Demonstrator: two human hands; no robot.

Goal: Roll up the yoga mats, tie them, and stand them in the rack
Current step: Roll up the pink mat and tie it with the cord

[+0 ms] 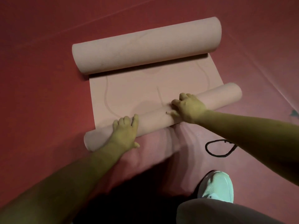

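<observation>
A pale pink yoga mat (129, 92) lies on the red floor, rolled from both ends. Its far end forms a thick roll (145, 44). Its near end forms a thinner roll (218, 97) that runs slantwise from lower left to upper right. My left hand (125, 133) lies on top of the thin roll near its left end, fingers curved over it. My right hand (187, 107) presses on the same roll near its middle, fingers bent over its far side. A flat stretch of mat with faint line markings lies between the two rolls.
A black cord loop (218, 148) lies on the red floor (40, 94) to the right, under my right forearm. My foot in a light green shoe (216, 186) stands at the lower right, with my knee below it.
</observation>
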